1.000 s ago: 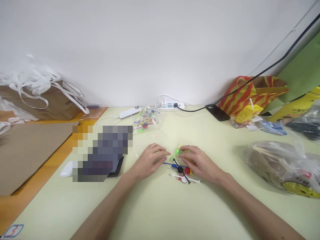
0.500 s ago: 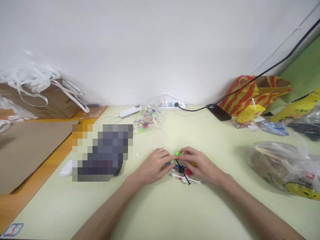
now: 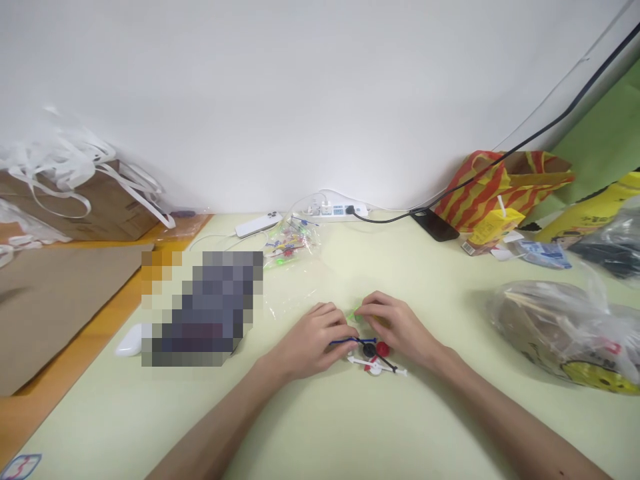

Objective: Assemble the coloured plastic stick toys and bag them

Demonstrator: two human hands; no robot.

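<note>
— What are the hands doing?
— Left hand (image 3: pixel 311 340) pinches a thin blue stick (image 3: pixel 345 341); right hand (image 3: pixel 395 327) pinches a small green piece (image 3: pixel 356 315).
— How will they handle?
— Probably light, stiff, easily snapped; best held near the ends. More sticks (image 3: pixel 376 363) lie on the bench (image 3: pixel 320 427) just beneath both hands.
</note>
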